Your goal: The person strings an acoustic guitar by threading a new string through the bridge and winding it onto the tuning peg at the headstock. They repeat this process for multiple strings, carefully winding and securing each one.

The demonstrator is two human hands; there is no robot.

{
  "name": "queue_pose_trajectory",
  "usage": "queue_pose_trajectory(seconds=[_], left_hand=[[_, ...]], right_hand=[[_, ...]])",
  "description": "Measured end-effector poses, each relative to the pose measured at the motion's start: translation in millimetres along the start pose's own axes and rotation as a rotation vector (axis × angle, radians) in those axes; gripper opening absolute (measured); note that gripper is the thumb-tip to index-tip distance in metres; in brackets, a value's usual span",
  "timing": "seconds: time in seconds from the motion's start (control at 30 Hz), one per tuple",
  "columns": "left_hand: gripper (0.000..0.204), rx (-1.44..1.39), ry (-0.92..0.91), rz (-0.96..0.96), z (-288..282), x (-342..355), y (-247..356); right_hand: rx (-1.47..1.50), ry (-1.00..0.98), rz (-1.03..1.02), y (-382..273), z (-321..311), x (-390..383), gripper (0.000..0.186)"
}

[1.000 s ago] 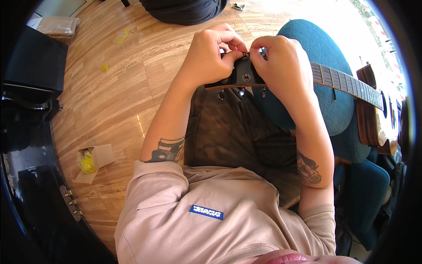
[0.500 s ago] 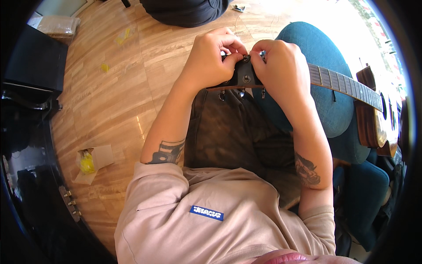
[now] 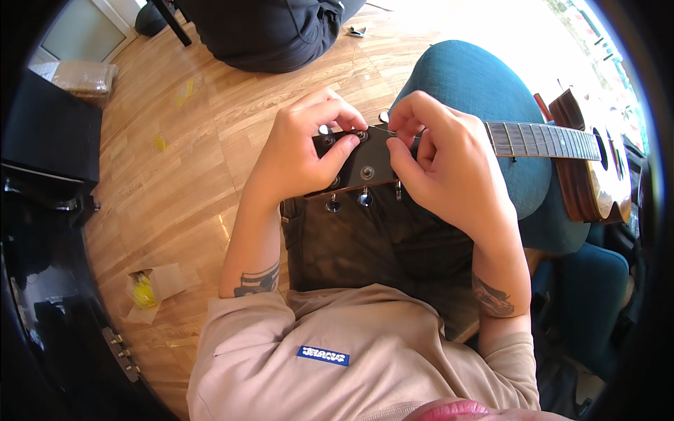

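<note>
The dark headstock [image 3: 379, 158] of an acoustic guitar lies over my lap, its metal tuning pegs [image 3: 365, 196] sticking out along both edges. My left hand [image 3: 300, 147] bends over the headstock's left part, thumb and index fingertip closed around a tuning post [image 3: 362, 135]. Just right of it, my right hand [image 3: 444, 156] has thumb and forefinger drawn together at a thin guitar string [image 3: 380, 129], which runs toward the post. Its other fingers are curled. The fretted neck [image 3: 537, 138] reaches right to the guitar body [image 3: 609, 175].
The neck passes over a teal upholstered seat [image 3: 460, 74]. A person in dark clothing [image 3: 263, 35] sits ahead. Glossy black furniture [image 3: 45, 281] stands left. An opened small box with yellow contents [image 3: 144, 291] and yellow scraps [image 3: 160, 144] lie on the wooden floor [image 3: 189, 210].
Both hands and the headstock sit lower and slightly left in view. The right hand's fingers have drawn away from the post, leaving a wider gap between the hands with a string across it.
</note>
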State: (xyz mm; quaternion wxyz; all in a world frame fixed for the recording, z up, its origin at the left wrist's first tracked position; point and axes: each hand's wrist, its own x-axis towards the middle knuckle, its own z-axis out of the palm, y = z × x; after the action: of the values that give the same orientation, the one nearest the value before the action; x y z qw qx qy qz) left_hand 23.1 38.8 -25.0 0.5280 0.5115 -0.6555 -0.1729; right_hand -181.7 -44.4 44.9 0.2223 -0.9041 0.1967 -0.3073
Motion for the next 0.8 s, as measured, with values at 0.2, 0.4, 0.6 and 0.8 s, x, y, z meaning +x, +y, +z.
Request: queue_pose_trajectory(seconds=[0.2, 0.4, 0.6, 0.8], left_hand=[[0.024, -0.082, 0.069, 0.119, 5, 5, 12], [0.023, 0.036, 0.112, 0.052, 5, 8, 7], [0.022, 0.038, 0.073, 0.06, 6, 8, 10], [0.021, 0.108, 0.101, 0.111, 14, 10, 26]], right_hand=[[-0.075, 0.021, 0.025, -4, -8, -8, 0.006], [-0.114, 0.111, 0.058, 2, -18, -17, 0.008], [-0.099, 0.116, 0.069, 10, -32, -27, 0.009], [-0.11, 0.197, 0.146, 17, -42, -31, 0.009]])
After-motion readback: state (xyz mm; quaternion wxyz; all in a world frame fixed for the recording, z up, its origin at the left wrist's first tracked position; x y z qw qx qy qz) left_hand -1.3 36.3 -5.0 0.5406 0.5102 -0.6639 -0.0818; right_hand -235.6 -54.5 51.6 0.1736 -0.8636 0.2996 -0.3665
